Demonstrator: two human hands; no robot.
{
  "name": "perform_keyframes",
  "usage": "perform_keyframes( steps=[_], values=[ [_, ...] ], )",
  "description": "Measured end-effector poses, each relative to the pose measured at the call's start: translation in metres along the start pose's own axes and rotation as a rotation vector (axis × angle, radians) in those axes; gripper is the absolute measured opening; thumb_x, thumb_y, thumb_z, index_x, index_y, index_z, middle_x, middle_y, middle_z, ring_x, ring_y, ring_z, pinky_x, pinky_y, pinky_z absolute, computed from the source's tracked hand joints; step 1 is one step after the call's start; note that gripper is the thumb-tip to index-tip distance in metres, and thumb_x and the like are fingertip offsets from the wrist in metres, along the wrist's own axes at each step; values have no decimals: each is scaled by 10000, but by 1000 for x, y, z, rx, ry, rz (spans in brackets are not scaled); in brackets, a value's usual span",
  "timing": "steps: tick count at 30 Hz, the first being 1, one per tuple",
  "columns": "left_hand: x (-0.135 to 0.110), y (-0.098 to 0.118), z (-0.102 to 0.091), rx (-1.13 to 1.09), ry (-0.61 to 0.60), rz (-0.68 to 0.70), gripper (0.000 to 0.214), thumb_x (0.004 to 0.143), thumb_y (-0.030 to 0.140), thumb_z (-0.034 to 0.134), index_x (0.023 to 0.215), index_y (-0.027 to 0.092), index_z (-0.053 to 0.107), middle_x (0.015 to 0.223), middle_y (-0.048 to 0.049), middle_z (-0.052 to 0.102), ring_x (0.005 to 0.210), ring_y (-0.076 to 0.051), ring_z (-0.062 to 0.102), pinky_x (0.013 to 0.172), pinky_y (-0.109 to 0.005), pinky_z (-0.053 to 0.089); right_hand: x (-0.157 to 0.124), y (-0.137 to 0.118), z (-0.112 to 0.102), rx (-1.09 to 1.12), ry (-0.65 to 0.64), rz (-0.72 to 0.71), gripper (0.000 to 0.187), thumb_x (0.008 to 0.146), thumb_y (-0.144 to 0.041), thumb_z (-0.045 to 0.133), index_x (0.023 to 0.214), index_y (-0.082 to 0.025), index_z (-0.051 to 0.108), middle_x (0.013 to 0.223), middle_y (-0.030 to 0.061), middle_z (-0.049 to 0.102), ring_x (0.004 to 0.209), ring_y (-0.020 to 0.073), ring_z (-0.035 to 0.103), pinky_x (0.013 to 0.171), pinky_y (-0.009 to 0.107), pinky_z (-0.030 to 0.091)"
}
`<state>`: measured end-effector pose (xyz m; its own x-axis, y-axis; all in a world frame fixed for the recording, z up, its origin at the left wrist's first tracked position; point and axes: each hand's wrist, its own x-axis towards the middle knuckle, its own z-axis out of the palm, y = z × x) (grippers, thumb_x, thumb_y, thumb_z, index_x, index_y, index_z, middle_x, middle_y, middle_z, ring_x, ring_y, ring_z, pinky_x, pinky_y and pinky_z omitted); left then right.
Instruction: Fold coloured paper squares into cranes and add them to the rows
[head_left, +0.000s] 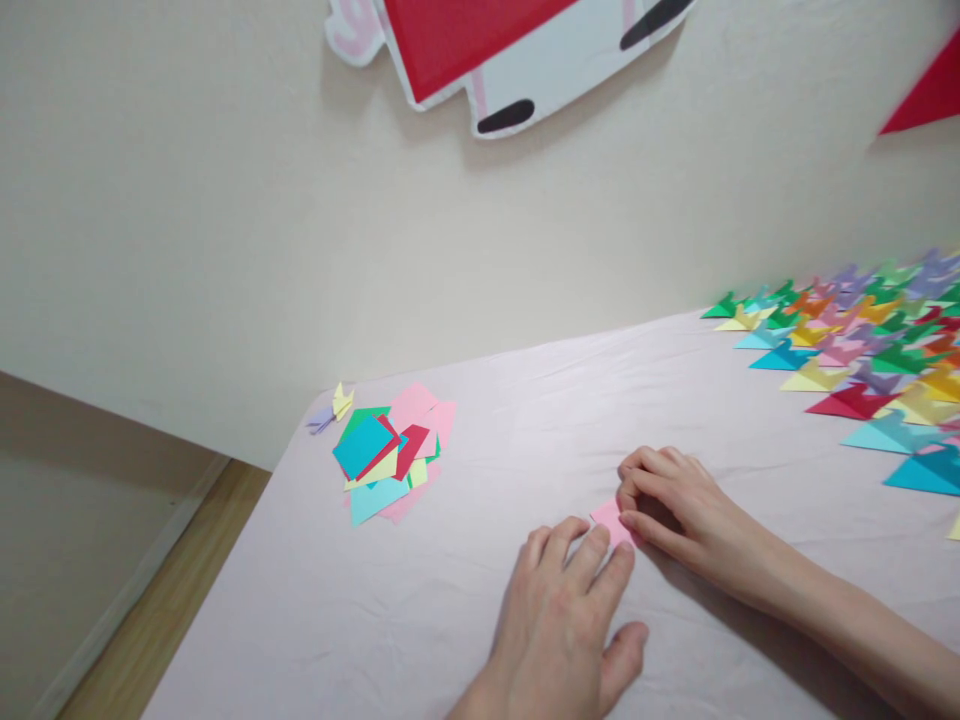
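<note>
Filling the upper part of the view, a pale wall ran out of frame on three sides. Below it, a table under a pinkish cloth was cut off at the bottom and right. Its far edge met the wall; its left edge slanted toward the lower left corner, with wood flooring beyond. Rows of folded paper cranes stood at the right, cropped by the frame; those farther back overlapped and blurred, and could not be counted. A red-and-white cutout on the wall was cropped at the top, its full shape undetermined.

The left hand lay palm down with fingers parted, grasping nothing visible, fingertips at the near side of a pink paper piece. The right hand was curled, thumb and forefinger drawn close together at the paper's right part; whether they pinched it could not be told. Open cloth extended from both hands toward the wall, and between the left hand and a loose pile of coloured paper sheets near the left edge.

The pink paper piece lay on the cloth between the hands, one corner pointing left. With its right end covered, its long axis could not be established. Smallest noted were a yellow folded piece and a purple folded piece by the far left corner, details indistinct.
</note>
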<state>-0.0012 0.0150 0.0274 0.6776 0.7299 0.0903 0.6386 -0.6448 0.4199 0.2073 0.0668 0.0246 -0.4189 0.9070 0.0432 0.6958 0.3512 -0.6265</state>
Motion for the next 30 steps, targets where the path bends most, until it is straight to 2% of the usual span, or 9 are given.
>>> perform_keyframes(
  steps=[11,30],
  values=[
    [2,3,1,-12,31,-33,504,888,354,605,1353,215,469,1334,-80,537,1217,-281,448,1010,-469,417,0,3,0,7,3,-6,213,921,-331,496,769,-239,613,942,66,603,911,259,526,808,436,416],
    [0,5,10,37,65,-37,544,880,401,615,1357,181,474,1341,-91,527,1230,-294,428,1019,-493,428,0,3,1,-6,8,-6,200,913,-321,497,773,-240,615,932,65,604,899,261,531,803,437,416]
  ],
)
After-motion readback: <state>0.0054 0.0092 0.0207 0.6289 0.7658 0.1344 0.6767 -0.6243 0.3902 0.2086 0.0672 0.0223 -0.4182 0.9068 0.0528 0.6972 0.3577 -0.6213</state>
